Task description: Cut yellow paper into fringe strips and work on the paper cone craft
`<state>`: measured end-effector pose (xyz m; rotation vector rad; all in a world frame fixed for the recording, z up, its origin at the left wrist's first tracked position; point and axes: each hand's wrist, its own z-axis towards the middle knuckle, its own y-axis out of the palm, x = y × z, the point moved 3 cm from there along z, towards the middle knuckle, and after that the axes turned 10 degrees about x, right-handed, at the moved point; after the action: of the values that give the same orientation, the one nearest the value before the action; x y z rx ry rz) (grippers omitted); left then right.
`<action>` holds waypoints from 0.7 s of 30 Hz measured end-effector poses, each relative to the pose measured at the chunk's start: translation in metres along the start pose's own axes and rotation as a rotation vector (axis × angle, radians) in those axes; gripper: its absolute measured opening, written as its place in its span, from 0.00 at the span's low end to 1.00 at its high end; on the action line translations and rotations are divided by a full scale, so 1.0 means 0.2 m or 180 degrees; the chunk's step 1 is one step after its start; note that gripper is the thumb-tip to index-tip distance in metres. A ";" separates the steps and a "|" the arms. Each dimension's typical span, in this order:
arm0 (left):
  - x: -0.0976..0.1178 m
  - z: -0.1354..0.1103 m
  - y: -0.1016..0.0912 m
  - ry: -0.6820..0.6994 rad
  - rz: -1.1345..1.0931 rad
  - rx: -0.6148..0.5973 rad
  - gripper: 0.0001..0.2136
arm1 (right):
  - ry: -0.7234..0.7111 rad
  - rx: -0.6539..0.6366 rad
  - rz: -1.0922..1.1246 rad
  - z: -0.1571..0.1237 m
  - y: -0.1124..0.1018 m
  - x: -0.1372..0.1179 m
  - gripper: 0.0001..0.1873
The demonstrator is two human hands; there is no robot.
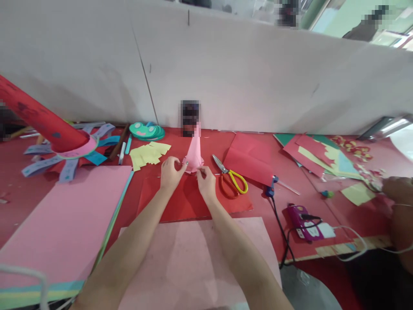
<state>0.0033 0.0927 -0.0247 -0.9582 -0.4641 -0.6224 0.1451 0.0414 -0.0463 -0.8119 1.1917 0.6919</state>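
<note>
The red tabletop point(19, 198) carries a big pink sheet point(64, 215) toward its left edge. In the middle lies a red sheet point(187, 202), and at its far edge stands the pink paper cone point(194, 150), upright and already rolled to a point, its base splayed into small tabs. The left hand point(170, 172) pinches the base from the left, thumb and forefinger closed on it. The right hand point(206, 183) pinches a tab on the right likewise. Only the base seems unfinished. Scissors point(230, 178) lie unheld just to the right, and cut yellow slips point(148, 154) lie to the left.

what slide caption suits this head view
A pink paper cone pinched by the left hand and right hand beside scissors
</note>
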 end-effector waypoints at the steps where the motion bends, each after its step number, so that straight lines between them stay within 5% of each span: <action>1: -0.01 0.01 0.01 -0.0087 -0.0132 0.0074 0.13 | 0.0003 0.0126 0.0007 0.00 -0.01 0.00 0.10; 5: -0.03 0.00 0.06 -0.0190 -0.0628 -0.0346 0.32 | 0.0023 0.0368 0.0002 0.02 -0.02 0.02 0.17; 10: 0.00 -0.01 0.08 -0.0317 -0.0515 -0.1097 0.40 | 0.0101 -0.0020 -0.0152 0.02 0.00 0.02 0.28; 21: -0.01 0.00 0.05 -0.0506 -0.0929 -0.0715 0.29 | -0.0258 -0.0785 -0.0142 -0.01 0.01 0.00 0.28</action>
<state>0.0094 0.0985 -0.0315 -1.1693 -0.6937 -0.8792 0.1432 0.0415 -0.0470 -1.0033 1.0244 0.8377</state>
